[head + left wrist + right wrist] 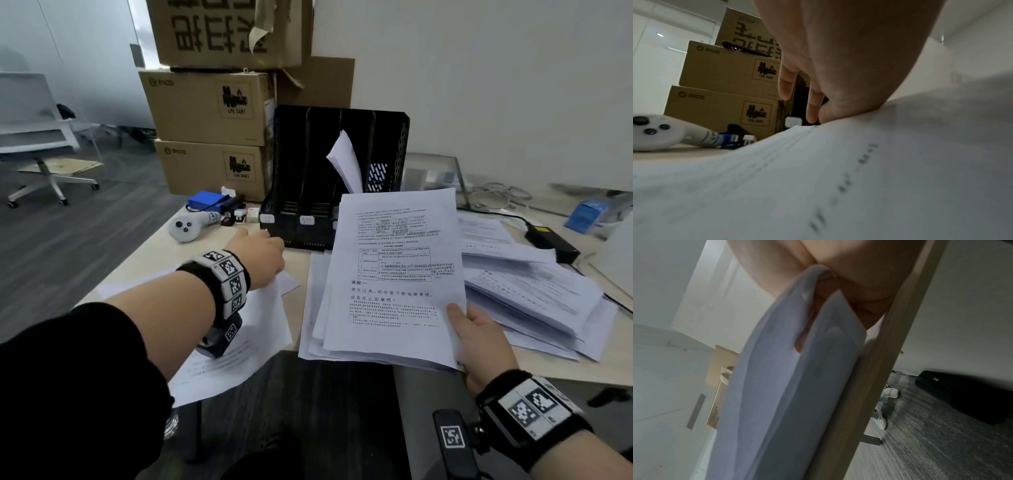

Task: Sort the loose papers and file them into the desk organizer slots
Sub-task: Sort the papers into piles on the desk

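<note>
A black mesh desk organizer [301, 164] with several upright slots stands at the back of the desk; a bent white sheet [344, 161] sticks out of one of its right-hand slots. My right hand [476, 335] grips a stack of printed papers [394, 281] by the near right corner, thumb on top, fingers [865, 305] underneath the stack [787, 386]. My left hand [263, 246] rests with straight fingers on the far edge of a loose sheet [246, 329] lying over the desk's left corner, just before the organizer's front. The wrist view shows the hand [818, 97] pressing that sheet [838, 178].
Stacked cardboard boxes [212, 109] stand left of the organizer. A white controller [188, 226], a blue box [205, 202] and small items lie near them. More paper piles [531, 294] and a black power adapter [551, 243] fill the right side. An office chair [37, 137] stands far left.
</note>
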Demonstrator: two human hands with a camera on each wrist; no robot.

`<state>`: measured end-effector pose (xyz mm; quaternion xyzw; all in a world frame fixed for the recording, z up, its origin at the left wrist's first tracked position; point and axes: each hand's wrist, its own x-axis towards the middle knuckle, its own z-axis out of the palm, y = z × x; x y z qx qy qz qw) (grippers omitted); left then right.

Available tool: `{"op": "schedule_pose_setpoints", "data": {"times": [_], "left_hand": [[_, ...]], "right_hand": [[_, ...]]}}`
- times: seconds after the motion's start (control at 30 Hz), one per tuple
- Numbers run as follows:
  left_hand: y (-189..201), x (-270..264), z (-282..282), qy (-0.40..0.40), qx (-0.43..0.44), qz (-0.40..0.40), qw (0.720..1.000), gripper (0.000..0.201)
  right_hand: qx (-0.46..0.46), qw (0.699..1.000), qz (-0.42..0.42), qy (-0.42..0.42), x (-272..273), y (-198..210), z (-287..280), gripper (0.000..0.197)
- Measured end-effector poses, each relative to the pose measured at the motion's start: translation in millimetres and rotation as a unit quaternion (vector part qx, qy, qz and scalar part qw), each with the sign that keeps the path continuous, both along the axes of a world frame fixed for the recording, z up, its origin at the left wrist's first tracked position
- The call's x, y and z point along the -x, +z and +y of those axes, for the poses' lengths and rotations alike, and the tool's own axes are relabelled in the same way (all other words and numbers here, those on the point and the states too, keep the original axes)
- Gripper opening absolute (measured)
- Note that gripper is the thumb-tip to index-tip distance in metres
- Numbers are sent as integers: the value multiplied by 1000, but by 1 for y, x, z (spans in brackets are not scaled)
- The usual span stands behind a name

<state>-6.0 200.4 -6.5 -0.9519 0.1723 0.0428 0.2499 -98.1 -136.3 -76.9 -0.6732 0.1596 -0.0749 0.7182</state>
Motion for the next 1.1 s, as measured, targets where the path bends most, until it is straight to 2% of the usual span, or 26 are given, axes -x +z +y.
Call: {"op": "schedule_pose_setpoints", "data": {"times": [0.07, 0.17, 0.3, 0.37, 0.43, 0.47, 0.53, 0.6, 0.73, 0.93, 1.1], "left_hand": [[-15, -3, 7, 16, 28, 20, 999, 29], [-30, -7, 15, 41, 121, 51, 990, 30], [-38, -6, 20, 67, 252, 61, 963, 51], [-40, 1, 21, 91, 290, 67, 950, 46], [-38, 11, 18, 107, 273, 54, 955, 34], [-37, 18, 16, 109, 239, 41, 964, 38], [-34, 32, 9, 108, 167, 17, 980, 57], [-32, 45, 2, 109, 135, 19, 985, 73], [-35, 64, -8, 136, 155, 47, 977, 96], [-39, 81, -15, 185, 208, 97, 956, 91], [-40, 92, -11, 171, 237, 98, 951, 65]], "right_hand": [[1, 1000, -4, 5, -1, -2, 2, 21], [4, 1000, -4, 18, -2, -4, 3, 21], [4, 1000, -4, 27, -3, -4, 4, 21], [-2, 1000, -3, 26, -4, -4, 5, 20], [-3, 1000, -3, 24, -4, -4, 6, 20], [-6, 1000, -5, 25, -4, -4, 6, 20], [-15, 1000, -8, 24, -4, -5, 8, 20], [-24, 999, -13, 26, -4, -5, 11, 19], [-20, 999, -16, 28, -5, -4, 16, 18], [-2, 999, -15, 33, 0, -1, 21, 19], [12, 999, -18, 39, 2, -1, 21, 20]]}}
